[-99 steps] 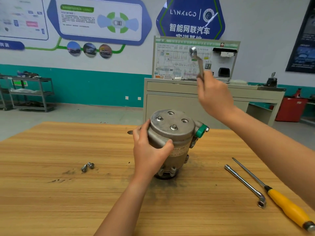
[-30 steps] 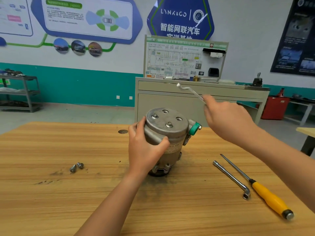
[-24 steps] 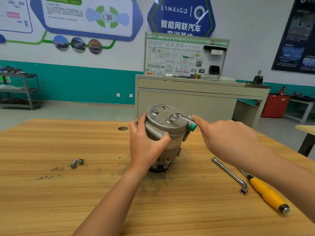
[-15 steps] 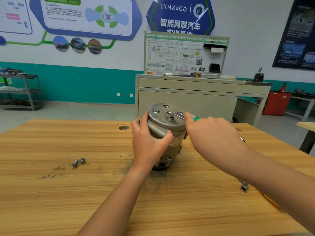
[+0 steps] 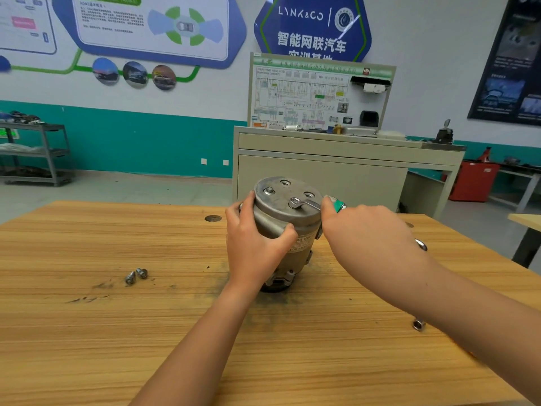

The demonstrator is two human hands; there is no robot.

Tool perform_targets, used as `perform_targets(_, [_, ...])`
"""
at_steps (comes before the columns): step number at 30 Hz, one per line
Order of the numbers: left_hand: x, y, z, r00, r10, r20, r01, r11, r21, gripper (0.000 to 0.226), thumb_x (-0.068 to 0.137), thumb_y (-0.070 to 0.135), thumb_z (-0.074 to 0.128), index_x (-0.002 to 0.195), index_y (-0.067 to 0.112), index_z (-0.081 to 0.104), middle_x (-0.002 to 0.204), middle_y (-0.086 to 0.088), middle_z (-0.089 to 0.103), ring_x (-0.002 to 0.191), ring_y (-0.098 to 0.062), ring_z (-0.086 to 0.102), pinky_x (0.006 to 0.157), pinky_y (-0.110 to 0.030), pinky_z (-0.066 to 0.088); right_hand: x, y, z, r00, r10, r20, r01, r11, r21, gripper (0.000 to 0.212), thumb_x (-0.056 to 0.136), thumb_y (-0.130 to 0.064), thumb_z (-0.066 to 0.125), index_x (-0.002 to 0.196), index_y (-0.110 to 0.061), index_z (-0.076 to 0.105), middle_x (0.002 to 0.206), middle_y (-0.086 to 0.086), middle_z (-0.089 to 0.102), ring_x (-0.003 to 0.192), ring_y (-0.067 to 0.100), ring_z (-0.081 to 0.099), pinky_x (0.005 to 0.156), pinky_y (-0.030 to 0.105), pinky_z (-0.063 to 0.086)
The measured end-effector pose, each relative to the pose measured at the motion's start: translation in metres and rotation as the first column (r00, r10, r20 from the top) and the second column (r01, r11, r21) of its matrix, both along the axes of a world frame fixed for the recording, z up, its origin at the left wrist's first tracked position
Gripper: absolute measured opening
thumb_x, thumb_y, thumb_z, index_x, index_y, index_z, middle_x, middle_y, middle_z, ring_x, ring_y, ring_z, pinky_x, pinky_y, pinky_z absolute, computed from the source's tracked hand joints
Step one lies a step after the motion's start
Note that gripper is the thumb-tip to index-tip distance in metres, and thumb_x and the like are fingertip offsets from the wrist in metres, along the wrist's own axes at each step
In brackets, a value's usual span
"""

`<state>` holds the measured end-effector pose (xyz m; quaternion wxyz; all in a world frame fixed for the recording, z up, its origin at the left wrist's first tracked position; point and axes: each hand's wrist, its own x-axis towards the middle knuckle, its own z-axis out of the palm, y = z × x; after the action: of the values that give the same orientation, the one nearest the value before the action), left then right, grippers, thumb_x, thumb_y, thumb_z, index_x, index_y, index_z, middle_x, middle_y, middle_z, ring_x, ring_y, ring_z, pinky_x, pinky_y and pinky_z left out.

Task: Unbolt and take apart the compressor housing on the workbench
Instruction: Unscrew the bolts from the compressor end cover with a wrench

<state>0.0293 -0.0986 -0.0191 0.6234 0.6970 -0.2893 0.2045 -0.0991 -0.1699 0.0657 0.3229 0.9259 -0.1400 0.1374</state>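
Note:
A grey metal compressor [image 5: 288, 221] stands upright in the middle of the wooden workbench [image 5: 87, 332]. My left hand [image 5: 254, 244] grips its left side, thumb across the front. My right hand [image 5: 363, 232] holds a small steel wrench [image 5: 304, 204], whose ring end sits on a bolt in the round top cover. Another bolt head [image 5: 268, 190] and two empty bolt holes show on that cover. A green cap [image 5: 338, 204] sticks out on the compressor's right. Two loose bolts [image 5: 136, 275] lie on the bench to the left.
An L-shaped socket wrench lies under my right forearm, only its ends [image 5: 418, 324] showing. A round hole [image 5: 213, 218] is in the benchtop behind the compressor. Beyond the bench stand a grey cabinet [image 5: 322, 177] with a wiring panel, and a metal shelf cart [image 5: 35, 153] at the far left.
My right hand brought the wrench down from the air and set its ring on a top bolt, then swung the handle. My left hand kept its grip on the compressor.

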Motion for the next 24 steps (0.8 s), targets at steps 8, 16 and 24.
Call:
perform_targets(8, [0.003, 0.003, -0.002, 0.999, -0.043, -0.025, 0.041, 0.998, -0.053, 0.088, 0.059, 0.043, 0.066, 0.140, 0.017, 0.041, 0.120, 0.008, 0.034, 0.112, -0.002, 0.039, 0.081, 0.001, 0.030, -0.012, -0.014, -0.015, 0.984, -0.067, 0.166, 0.081, 0.994, -0.074, 0.046, 0.093, -0.013, 0.047, 0.137, -0.004, 0.037, 0.066, 0.006, 0.044, 0.043, 0.021, 0.039, 0.036, 0.022, 0.020])
perform_targets(16, [0.013, 0.003, -0.002, 0.994, -0.108, -0.019, 0.108, 0.994, -0.033, 0.087, 0.058, 0.043, 0.066, 0.139, 0.023, 0.041, 0.121, 0.010, 0.036, 0.112, -0.002, 0.041, 0.078, 0.004, 0.033, 0.071, -0.080, 0.021, 0.981, 0.139, 0.132, -0.116, 0.979, -0.168, 0.042, 0.095, -0.019, 0.044, 0.136, -0.012, 0.037, 0.132, 0.011, 0.046, 0.119, 0.028, 0.045, 0.094, 0.043, 0.035])
perform_targets(24, [0.020, 0.011, -0.005, 0.993, -0.118, -0.009, 0.117, 0.991, -0.060, 0.079, 0.065, 0.035, 0.073, 0.136, 0.027, 0.041, 0.119, 0.009, 0.037, 0.106, 0.012, 0.042, 0.076, 0.006, 0.033, 0.091, -0.062, 0.046, 0.815, 0.368, 0.448, -0.389, 0.920, -0.048, 0.011, 0.087, -0.003, 0.057, 0.081, 0.007, 0.060, 0.059, 0.015, 0.058, 0.048, 0.028, 0.058, 0.040, 0.028, 0.039])
